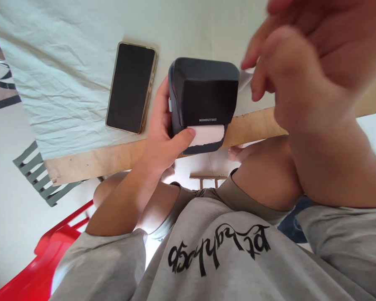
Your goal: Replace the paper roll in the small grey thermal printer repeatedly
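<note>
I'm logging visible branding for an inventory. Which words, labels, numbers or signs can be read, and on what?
"NIIMBOT": on the black device in the left hand; the tiny characters after it are too blurred to read.
Black script on the grey shirt: upside down and distorted, not reliably readable.

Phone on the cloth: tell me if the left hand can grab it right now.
Probably not: the left hand grips the dark printer and would likely need freeing first, though only cloth shows between that hand and the phone.
</note>
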`<control>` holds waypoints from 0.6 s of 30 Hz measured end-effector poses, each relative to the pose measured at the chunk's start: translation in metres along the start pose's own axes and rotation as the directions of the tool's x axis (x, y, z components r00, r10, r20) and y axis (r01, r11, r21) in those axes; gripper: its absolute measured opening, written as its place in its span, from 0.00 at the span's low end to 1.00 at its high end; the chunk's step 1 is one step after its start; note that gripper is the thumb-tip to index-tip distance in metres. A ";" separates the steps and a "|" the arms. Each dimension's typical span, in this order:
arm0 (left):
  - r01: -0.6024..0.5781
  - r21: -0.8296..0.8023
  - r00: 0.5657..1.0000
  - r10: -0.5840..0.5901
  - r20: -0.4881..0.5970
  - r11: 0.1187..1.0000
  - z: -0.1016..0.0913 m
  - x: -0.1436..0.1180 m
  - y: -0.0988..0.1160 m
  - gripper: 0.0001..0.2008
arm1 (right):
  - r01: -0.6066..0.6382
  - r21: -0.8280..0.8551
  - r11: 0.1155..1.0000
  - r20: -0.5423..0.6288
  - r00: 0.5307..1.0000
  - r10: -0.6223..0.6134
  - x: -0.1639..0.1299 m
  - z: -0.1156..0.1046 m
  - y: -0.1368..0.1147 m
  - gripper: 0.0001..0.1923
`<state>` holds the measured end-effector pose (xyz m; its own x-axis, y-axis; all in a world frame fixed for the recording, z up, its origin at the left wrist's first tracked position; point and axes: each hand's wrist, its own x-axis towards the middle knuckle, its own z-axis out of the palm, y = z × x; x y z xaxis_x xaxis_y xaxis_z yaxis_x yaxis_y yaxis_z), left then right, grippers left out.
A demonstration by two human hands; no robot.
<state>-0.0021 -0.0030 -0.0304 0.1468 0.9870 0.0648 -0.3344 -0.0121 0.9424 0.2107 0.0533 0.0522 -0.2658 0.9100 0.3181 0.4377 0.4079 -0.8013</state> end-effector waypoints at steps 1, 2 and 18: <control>0.004 -0.005 1.000 -0.004 -0.003 1.000 0.000 0.000 -0.001 0.32 | 0.055 -0.018 0.998 0.009 0.998 -0.054 0.000 0.000 0.000 0.10; 0.003 -0.012 1.000 -0.003 -0.007 1.000 0.000 0.000 -0.001 0.32 | 0.085 -0.038 0.996 0.078 0.994 -0.082 0.001 0.001 0.002 0.13; 0.053 -0.050 0.984 -0.061 -0.165 0.997 0.016 0.003 0.006 0.24 | 0.223 -0.105 0.969 0.385 0.908 -0.167 -0.001 0.012 0.012 0.29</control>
<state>0.0108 -0.0028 -0.0192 0.0116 0.9988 -0.0475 -0.3725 0.0484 0.9268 0.2057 0.0568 0.0363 -0.6448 0.7296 0.2278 0.4553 0.6060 -0.6523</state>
